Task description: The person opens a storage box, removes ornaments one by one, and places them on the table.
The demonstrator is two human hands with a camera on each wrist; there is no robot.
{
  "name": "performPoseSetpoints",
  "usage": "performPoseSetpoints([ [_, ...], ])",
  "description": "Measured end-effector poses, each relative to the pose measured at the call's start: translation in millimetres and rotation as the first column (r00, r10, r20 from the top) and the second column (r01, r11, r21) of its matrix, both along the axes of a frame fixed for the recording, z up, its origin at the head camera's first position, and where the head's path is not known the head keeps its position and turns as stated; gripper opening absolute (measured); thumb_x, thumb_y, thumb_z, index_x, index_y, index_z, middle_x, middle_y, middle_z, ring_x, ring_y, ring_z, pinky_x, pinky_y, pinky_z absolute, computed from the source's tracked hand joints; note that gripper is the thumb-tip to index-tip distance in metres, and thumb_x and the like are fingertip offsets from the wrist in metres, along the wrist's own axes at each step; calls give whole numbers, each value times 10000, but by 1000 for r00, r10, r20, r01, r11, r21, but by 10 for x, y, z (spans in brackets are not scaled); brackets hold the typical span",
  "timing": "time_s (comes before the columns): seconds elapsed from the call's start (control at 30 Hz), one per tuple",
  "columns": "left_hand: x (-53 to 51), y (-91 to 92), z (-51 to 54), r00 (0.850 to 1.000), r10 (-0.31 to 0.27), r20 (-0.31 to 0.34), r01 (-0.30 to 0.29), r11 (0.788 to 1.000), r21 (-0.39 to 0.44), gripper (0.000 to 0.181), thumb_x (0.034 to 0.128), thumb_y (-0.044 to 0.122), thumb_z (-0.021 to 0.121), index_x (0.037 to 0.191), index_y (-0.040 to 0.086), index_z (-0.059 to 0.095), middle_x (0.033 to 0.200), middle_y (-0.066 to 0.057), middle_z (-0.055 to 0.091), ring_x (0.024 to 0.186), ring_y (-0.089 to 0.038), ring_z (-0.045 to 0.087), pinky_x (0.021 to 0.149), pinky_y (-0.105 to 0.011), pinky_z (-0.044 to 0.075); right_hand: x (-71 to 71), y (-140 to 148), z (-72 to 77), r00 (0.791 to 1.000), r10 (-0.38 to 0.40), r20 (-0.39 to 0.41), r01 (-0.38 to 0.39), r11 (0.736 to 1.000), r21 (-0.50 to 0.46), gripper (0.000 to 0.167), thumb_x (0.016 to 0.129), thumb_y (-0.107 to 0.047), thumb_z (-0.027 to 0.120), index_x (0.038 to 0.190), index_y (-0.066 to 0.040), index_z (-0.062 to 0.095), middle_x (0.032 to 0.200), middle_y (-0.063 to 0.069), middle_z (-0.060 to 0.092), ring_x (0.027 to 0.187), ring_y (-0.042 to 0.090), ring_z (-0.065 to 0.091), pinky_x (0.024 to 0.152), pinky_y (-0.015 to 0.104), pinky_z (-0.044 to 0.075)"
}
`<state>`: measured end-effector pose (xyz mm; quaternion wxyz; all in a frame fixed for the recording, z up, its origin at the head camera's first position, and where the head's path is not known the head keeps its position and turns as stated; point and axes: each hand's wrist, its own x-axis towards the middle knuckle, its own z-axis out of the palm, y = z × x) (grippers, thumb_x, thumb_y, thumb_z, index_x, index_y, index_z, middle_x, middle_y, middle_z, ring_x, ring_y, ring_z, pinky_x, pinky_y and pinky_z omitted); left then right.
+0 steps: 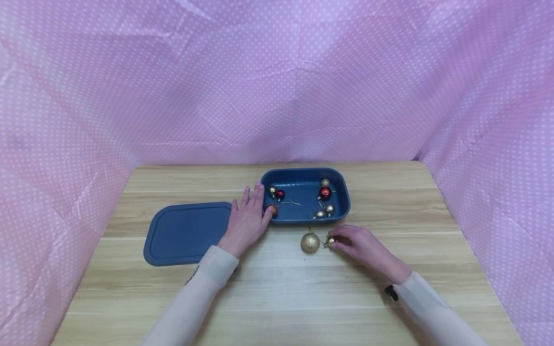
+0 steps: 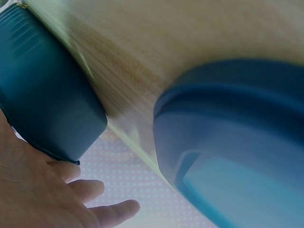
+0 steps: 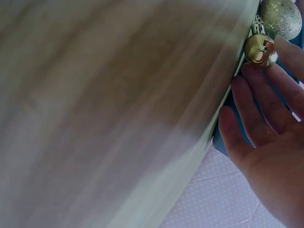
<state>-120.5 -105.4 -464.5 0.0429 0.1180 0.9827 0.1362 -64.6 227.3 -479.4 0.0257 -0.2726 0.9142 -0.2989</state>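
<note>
A blue box (image 1: 303,221) holds several small red and gold baubles. My left hand (image 1: 247,222) rests against its left wall with fingers extended, the thumb over the rim beside an orange-brown bauble (image 1: 273,210). In the left wrist view that hand (image 2: 42,190) touches the box's side (image 2: 52,90). My right hand (image 1: 368,247) pinches a small shiny gold bauble (image 1: 331,241) in front of the box. Just left of it lies a larger glittery gold bauble (image 1: 310,243). The right wrist view shows the small bauble (image 3: 260,50) between thumb and fingers of the right hand (image 3: 266,118).
A flat blue lid (image 1: 186,234) lies on the wooden table (image 1: 277,307) to the left of the box, partly behind my left forearm. Pink dotted cloth (image 1: 277,86) hangs behind the table and along both sides.
</note>
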Motion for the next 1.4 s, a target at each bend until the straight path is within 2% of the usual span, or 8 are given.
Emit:
performPoseSetpoints([
  [0.2,-3,-3,6,1000,0,0,0,1000,-3,752,1098,527,340,1674,103,108,1734,-49,97,1588,-332,90,1205,-664,185,9,27,45,1000,-7,-3,7,1000,1,274,912,-167,802,1171,-93,755,1113,0,756,1032,193,711,914,437,577],
  [0.3,-4,-4,11,1000,0,4,0,1000,-5,752,1098,531,335,1675,108,101,1735,-45,89,1590,-327,79,1208,-662,178,17,46,89,999,-21,-36,21,1000,-4,253,930,-161,777,1172,-90,754,1130,16,757,1048,221,712,922,460,573],
  [0.43,-6,-5,14,1000,0,2,0,1000,-4,754,1097,532,338,1675,110,100,1734,-44,92,1589,-328,82,1208,-662,177,8,48,165,991,-35,-131,29,998,-48,214,931,-120,762,1141,-81,755,1106,38,762,1017,245,721,896,474,581],
  [0.57,-5,-7,19,1000,3,0,-3,1000,1,753,1097,530,344,1675,110,103,1733,-47,98,1589,-328,85,1207,-664,178,-29,28,234,971,-56,-232,32,994,-103,202,903,-78,780,1104,-77,760,1072,54,771,992,256,734,873,465,593],
  [0.7,-6,-7,23,1000,4,-7,-4,1000,15,753,1097,528,345,1675,108,106,1734,-52,105,1588,-336,95,1204,-669,180,-87,-6,292,956,-96,-278,55,987,-152,194,897,-58,784,1090,-71,768,1071,63,773,1014,273,731,895,469,581],
  [1.0,-7,9,15,1000,-1,-6,1,1000,26,762,1091,546,333,1676,110,111,1734,-53,110,1589,-337,84,1204,-670,175,-242,-64,362,954,-134,-270,77,975,-211,194,921,-57,765,1114,-47,760,1099,70,769,1043,286,722,924,478,558],
  [1.23,8,6,-5,1000,5,2,-5,1000,13,754,1094,544,323,1677,121,101,1734,-45,108,1591,-328,79,1208,-662,176,-478,-33,424,936,-191,-297,117,961,-249,197,913,-13,761,1110,-12,766,1095,117,768,1052,329,720,929,477,538],
  [1.4,13,3,-11,1000,8,4,-8,1000,11,755,1094,549,324,1677,124,100,1734,-44,107,1591,-326,79,1210,-660,175,-607,-51,459,952,-193,-238,144,967,-208,238,954,-91,746,1182,-24,748,1159,136,750,1103,351,697,965,525,522],
])
